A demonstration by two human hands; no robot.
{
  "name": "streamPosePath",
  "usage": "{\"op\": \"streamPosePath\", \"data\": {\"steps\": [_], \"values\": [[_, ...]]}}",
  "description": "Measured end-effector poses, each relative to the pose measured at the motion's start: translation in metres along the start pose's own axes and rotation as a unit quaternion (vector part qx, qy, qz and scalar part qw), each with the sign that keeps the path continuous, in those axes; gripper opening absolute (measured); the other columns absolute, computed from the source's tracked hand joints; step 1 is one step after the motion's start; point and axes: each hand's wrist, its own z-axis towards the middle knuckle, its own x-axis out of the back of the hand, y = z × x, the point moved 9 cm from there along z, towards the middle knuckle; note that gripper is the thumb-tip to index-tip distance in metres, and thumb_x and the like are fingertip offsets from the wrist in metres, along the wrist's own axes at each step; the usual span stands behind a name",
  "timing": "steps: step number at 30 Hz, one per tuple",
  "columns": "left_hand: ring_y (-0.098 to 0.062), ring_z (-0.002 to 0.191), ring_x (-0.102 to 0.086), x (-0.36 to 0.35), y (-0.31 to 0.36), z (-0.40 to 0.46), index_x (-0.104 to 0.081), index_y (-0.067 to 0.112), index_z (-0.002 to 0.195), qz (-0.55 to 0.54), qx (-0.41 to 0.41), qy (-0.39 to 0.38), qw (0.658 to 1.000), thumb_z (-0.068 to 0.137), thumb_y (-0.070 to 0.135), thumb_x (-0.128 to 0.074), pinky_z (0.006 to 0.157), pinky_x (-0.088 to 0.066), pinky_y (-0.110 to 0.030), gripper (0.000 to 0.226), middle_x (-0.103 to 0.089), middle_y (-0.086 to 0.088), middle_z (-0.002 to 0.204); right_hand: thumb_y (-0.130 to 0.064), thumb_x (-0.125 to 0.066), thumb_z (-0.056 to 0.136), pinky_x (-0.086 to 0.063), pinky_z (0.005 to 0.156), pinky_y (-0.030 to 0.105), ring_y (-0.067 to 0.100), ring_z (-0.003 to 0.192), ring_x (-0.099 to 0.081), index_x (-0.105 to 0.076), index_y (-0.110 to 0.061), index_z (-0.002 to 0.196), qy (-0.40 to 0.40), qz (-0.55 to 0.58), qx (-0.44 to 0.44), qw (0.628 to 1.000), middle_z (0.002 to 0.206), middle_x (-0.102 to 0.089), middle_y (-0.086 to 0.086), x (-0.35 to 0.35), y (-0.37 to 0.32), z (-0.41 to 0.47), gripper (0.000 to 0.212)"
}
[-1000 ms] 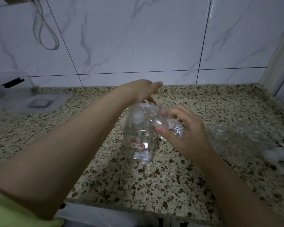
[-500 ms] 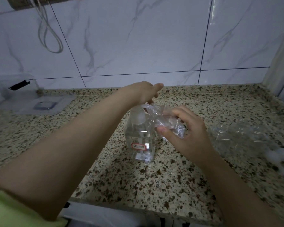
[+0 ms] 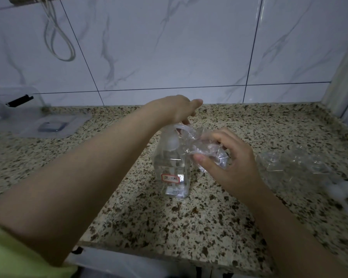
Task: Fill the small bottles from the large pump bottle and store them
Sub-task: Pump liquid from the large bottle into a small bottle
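Observation:
A large clear pump bottle (image 3: 174, 169) with a red-edged label stands upright at the middle of the speckled stone counter (image 3: 189, 221). My left hand (image 3: 177, 109) rests on top of its pump head, fingers curled over it. Beside it my right hand (image 3: 229, 163) grips a small clear bottle (image 3: 208, 150), tilted with its mouth toward the pump spout. Several more small clear bottles (image 3: 293, 161) lie loose on the counter to the right, with white caps (image 3: 346, 193) near the right edge, blurred.
A clear plastic box (image 3: 10, 105) and its flat lid (image 3: 48, 125) sit at the back left by the marble-tiled wall. A white cord (image 3: 58, 41) hangs on the wall above. The counter's front edge runs just below my forearms.
The view has shifted slightly. Both hands stay on the pump bottle and the small bottle, in nearly the same pose.

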Motion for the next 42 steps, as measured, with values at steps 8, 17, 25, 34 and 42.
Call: {"op": "streamPosePath", "data": {"steps": [8,17,25,34,42], "values": [[-0.022,0.102,-0.064,0.000,-0.003,0.004,-0.064,0.015,0.123,-0.024,0.001,0.001,1.000,0.105,0.053,-0.025,0.105,-0.042,-0.042,0.057,-0.076,-0.001,0.099,-0.037,-0.074,0.086,-0.052,0.081,0.050,0.022,0.095,-0.065,-0.070,-0.012,0.111,0.004,-0.002,0.006,1.000,0.103,-0.069,0.000,0.001,-0.002,0.001,0.035],[-0.023,0.104,-0.060,-0.001,-0.001,0.004,-0.060,0.014,0.129,0.033,0.010,0.003,0.999,0.104,0.056,-0.024,0.101,-0.041,-0.037,0.061,-0.073,-0.003,0.109,-0.037,-0.074,0.087,-0.053,0.080,0.047,0.021,0.094,-0.065,-0.071,-0.007,0.110,0.000,-0.003,0.004,1.000,0.101,-0.068,0.003,0.001,0.000,0.001,0.039],[-0.028,0.117,-0.058,0.003,-0.003,0.004,-0.048,0.011,0.140,0.039,0.026,0.000,0.999,0.103,0.058,-0.022,0.105,-0.042,-0.046,0.065,-0.071,-0.007,0.117,-0.036,-0.074,0.087,-0.054,0.082,0.044,0.020,0.095,-0.065,-0.071,-0.006,0.110,0.001,-0.002,0.008,1.000,0.101,-0.069,0.003,-0.002,-0.001,0.001,0.038],[-0.028,0.111,-0.060,0.001,-0.004,0.005,-0.048,0.012,0.142,0.034,0.029,0.008,0.999,0.103,0.058,-0.021,0.105,-0.042,-0.043,0.066,-0.072,-0.006,0.114,-0.036,-0.073,0.087,-0.055,0.081,0.033,0.015,0.093,-0.065,-0.070,-0.009,0.111,0.001,0.000,0.016,1.000,0.100,-0.068,0.000,0.000,-0.004,0.002,0.036],[-0.026,0.112,-0.061,0.001,-0.006,0.006,-0.048,0.014,0.141,0.017,0.020,0.015,1.000,0.103,0.058,-0.023,0.106,-0.040,-0.042,0.064,-0.074,-0.003,0.106,-0.037,-0.073,0.087,-0.054,0.081,0.038,0.019,0.094,-0.065,-0.071,-0.005,0.111,-0.002,-0.003,0.013,1.000,0.100,-0.068,0.003,0.000,-0.003,0.001,0.040]]}}
